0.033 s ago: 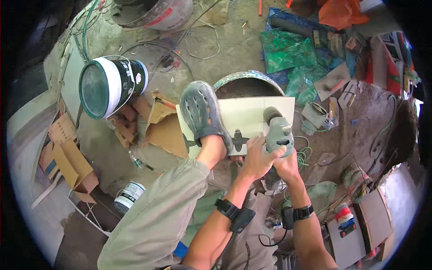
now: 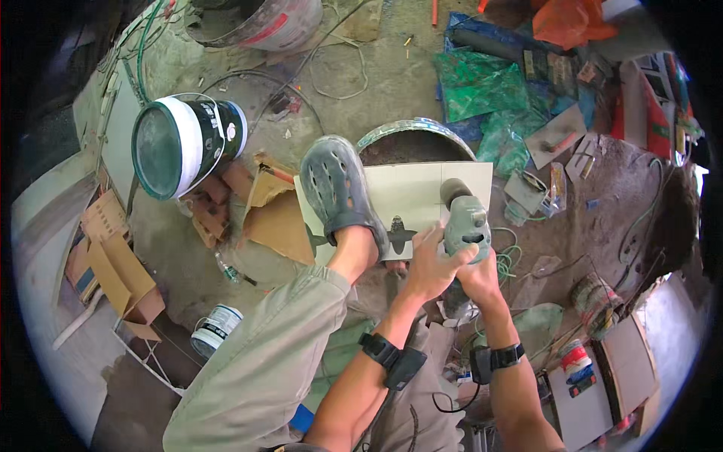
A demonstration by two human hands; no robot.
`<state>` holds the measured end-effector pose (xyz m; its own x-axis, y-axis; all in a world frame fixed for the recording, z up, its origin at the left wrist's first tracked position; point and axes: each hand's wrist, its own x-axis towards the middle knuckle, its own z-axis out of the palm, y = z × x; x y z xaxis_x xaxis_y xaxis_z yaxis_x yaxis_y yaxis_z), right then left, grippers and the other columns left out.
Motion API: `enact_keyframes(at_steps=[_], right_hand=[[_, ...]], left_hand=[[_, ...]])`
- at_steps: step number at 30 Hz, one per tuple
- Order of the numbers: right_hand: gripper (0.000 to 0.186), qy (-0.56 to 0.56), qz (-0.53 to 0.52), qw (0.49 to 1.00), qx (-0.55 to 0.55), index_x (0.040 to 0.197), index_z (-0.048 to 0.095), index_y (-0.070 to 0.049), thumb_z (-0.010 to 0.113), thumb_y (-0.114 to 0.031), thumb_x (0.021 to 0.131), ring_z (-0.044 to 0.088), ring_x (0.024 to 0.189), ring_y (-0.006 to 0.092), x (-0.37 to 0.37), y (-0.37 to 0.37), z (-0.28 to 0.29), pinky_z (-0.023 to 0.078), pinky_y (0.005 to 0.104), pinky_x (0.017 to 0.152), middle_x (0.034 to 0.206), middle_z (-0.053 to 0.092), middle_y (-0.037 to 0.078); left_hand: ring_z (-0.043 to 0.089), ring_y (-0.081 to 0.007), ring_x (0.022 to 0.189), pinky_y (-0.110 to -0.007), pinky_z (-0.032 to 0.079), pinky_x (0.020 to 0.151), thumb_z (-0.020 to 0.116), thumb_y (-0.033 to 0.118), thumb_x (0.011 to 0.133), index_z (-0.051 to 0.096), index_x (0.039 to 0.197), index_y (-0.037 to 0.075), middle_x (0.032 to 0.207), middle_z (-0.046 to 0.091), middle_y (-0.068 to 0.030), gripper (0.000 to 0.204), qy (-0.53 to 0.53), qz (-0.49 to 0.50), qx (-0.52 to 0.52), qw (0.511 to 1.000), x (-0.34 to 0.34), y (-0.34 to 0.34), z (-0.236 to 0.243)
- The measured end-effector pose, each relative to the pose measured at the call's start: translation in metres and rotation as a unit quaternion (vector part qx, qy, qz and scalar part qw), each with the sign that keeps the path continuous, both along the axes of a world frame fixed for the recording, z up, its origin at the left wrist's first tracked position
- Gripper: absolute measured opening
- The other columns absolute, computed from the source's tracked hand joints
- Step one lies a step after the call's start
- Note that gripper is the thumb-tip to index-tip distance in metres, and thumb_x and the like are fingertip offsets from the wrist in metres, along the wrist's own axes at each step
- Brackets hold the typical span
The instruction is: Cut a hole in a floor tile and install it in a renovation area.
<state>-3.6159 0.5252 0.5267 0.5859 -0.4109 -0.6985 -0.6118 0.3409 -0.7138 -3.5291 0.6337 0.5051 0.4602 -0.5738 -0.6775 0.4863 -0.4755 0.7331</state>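
Both my hands are closed on a grey-green power tool (image 2: 468, 222): my left hand (image 2: 431, 267) at its near left side, my right hand (image 2: 480, 277) beneath it on the right. A wide grey cylindrical bit (image 2: 454, 190) at the tool's far end meets a white tile (image 2: 403, 188) near its right end. My left foot in a grey clog (image 2: 331, 184) rests on the tile's left part. The tile lies across a large round tub (image 2: 418, 128), whose far rim shows behind it. Two dark shapes mark the tile's near edge; I cannot tell whether they are cut-outs.
A lidded bucket (image 2: 188, 143) stands at the left, a smaller pail (image 2: 216, 329) lower left. Cardboard (image 2: 120, 279) lies at the left, coiled cord (image 2: 506, 260) right of the tool. Plastic sheets (image 2: 482, 87), a trowel (image 2: 556, 139) and board pieces (image 2: 629, 354) are scattered at the right.
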Motion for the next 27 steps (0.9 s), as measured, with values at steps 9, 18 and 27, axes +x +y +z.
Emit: enact_keyframes(at_steps=[9, 18, 27], right_hand=[[0.043, 0.004, -0.013, 1.0, 0.017, 0.124, 0.065, -0.002, 0.077, -0.016, 0.085, 0.066, 0.101, 0.0146, -0.001, -0.003, 0.001, 0.055, 0.0348, 0.09, 0.113, 0.071, 0.005], [0.044, 0.0, 0.008, 1.0, 0.022, 0.124, 0.065, -0.003, 0.077, -0.016, 0.083, 0.066, 0.101, 0.0154, 0.001, -0.013, 0.003, 0.055, 0.0348, 0.089, 0.112, 0.072, 0.006], [0.045, -0.014, -0.001, 1.0, 0.028, 0.123, 0.065, -0.002, 0.076, -0.018, 0.083, 0.065, 0.1, 0.015, 0.0, -0.013, 0.0, 0.055, 0.0345, 0.089, 0.112, 0.072, 0.006]], left_hand=[[0.047, -0.0438, 0.132, -0.051, 0.035, 0.118, 0.074, 0.062, 0.085, 0.065, 0.133, -0.002, 0.136, 0.059, -0.0305, 0.08, 0.006, -0.023, 0.042, 0.999, -0.008, 0.003, -0.008], [0.067, -0.0272, 0.105, -0.043, 0.05, 0.098, 0.075, 0.043, 0.089, 0.072, 0.115, -0.002, 0.108, 0.073, -0.0176, 0.052, -0.1, 0.037, 0.007, 0.994, -0.014, -0.005, -0.007], [0.037, -0.0449, 0.146, -0.05, 0.033, 0.122, 0.074, 0.063, 0.084, 0.049, 0.15, -0.011, 0.148, 0.048, -0.0377, 0.102, 0.038, -0.024, 0.051, 0.998, -0.009, -0.002, -0.008]])
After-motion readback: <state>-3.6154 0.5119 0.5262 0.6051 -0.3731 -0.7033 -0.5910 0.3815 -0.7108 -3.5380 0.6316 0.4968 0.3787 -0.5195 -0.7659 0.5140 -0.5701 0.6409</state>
